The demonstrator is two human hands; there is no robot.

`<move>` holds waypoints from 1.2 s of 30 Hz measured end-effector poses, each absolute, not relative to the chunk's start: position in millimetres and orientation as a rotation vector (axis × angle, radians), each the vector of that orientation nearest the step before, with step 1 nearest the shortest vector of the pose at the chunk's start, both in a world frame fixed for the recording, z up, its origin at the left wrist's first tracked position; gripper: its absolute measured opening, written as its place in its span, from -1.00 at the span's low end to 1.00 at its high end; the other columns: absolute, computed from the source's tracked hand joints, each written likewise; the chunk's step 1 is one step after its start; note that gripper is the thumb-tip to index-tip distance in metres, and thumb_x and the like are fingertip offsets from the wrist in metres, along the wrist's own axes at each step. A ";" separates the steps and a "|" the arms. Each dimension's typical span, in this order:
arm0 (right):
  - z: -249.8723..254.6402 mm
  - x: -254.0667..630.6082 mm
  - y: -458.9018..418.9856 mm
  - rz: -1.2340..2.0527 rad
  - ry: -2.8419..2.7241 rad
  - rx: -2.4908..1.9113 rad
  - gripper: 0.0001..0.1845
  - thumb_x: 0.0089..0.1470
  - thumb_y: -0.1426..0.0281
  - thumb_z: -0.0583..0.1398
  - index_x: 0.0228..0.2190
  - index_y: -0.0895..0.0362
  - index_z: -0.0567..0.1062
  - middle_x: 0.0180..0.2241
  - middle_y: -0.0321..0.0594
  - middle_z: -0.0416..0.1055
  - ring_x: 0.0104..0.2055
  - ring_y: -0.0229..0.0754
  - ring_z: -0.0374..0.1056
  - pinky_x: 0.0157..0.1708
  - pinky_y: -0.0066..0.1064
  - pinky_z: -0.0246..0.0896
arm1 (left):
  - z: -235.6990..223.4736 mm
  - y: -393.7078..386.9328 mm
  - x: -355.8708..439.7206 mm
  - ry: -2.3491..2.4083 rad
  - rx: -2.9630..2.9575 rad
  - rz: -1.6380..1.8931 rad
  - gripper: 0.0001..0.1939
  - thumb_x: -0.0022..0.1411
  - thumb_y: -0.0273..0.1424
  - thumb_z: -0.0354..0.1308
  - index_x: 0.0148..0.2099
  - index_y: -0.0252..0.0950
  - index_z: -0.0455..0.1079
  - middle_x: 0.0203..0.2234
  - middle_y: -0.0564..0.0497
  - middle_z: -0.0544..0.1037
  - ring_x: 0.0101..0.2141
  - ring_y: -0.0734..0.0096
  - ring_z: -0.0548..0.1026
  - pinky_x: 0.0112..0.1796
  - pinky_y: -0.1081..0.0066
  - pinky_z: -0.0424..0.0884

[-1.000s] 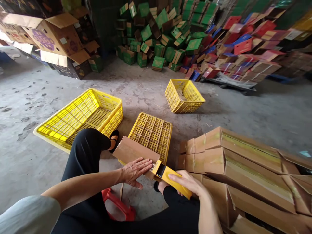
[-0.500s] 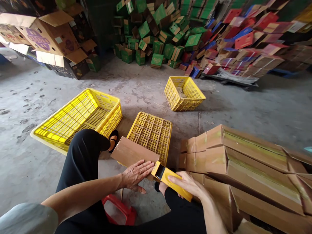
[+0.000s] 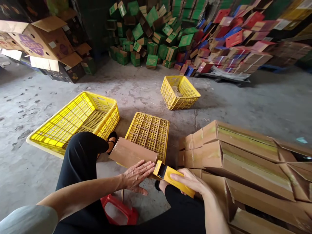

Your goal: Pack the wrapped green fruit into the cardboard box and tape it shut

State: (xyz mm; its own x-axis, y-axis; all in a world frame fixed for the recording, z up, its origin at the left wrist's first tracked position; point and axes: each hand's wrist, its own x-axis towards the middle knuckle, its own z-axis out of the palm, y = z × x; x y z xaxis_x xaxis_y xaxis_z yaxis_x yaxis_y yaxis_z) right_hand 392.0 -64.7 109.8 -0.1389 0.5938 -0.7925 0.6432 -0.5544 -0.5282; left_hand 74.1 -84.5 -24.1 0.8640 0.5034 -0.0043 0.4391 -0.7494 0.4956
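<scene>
"So, beside those stacked brown cartons, why's that yellow crate bottom-up?"

"Likely for a worktop: the brown cardboard piece rests across its near end, within easy reach."

"And the hands?"

"The left hand lies flat, palm down, fingers together, thumb apart, seemingly steadying the cardboard. The right hand curls around the yellow handheld tool, its head angled leftward at the cardboard's right end, just beside the left fingertips."

Warehouse-like space: bare concrete floor, heaped green cartons, piled red and blue boxes.
</scene>
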 end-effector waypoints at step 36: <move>122.8 391.0 -41.6 -1.750 1.570 1.931 -0.35 0.01 -0.24 0.30 -0.31 0.11 0.50 -0.52 -0.17 0.55 -0.50 -0.08 0.53 -0.55 -0.42 0.38 | -24.2 -78.9 77.0 0.655 2.505 0.196 0.19 0.33 0.15 0.17 0.61 -0.35 -0.41 0.54 -0.29 -0.18 0.50 -0.15 -0.10 0.43 -0.08 -0.12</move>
State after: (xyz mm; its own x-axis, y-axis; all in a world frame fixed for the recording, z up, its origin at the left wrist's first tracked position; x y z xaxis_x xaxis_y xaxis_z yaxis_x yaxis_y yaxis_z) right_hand 391.0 -41.6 122.8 -0.1916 0.5966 -0.7793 0.7104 -0.4636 -0.5295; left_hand 77.0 -78.9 -24.2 0.8714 0.4905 0.0045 0.4122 -0.7372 0.5354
